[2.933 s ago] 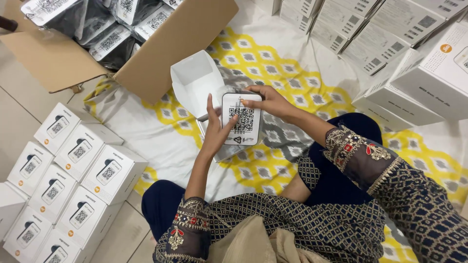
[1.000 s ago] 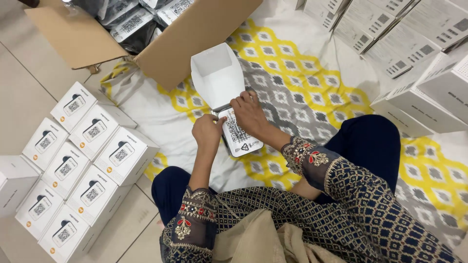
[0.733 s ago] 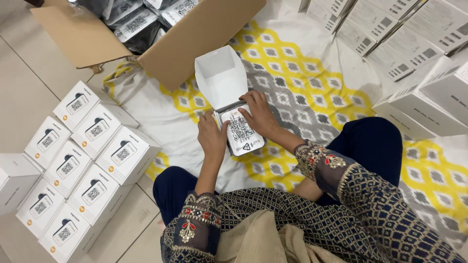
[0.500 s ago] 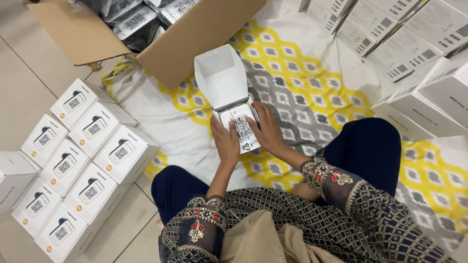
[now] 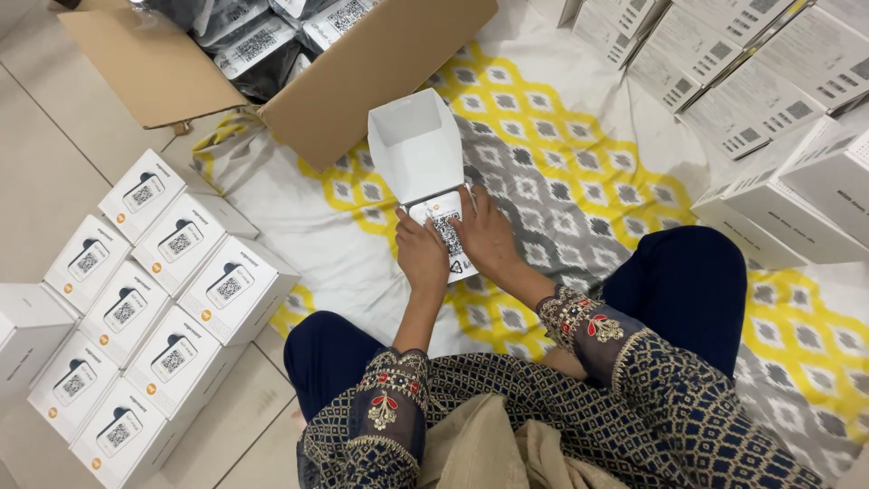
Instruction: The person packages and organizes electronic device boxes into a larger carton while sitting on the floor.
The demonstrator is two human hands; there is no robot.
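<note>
Now both hands are down on the work. The left hand (image 5: 422,256) and right hand (image 5: 486,237) grip opposite edges of a small white device with a printed code panel (image 5: 445,234), fingers closed on it; its top edge sits at the mouth of the open white carton (image 5: 415,145), which lies on the patterned cloth (image 5: 579,172). About three seconds ago the device was held up clear of the carton, panel facing the camera; since then it has come down to the opening, so the insertion looks under way, not finished.

Counts, working outward: one device in hand, one open carton. Left, on the tile floor, closed white boxes (image 5: 190,244): ten in view. Upper left, one brown shipping box (image 5: 380,72) holding several dark-wrapped units, number unclear. Upper right, stacked white boxes (image 5: 778,100), roughly ten, some cut off.
</note>
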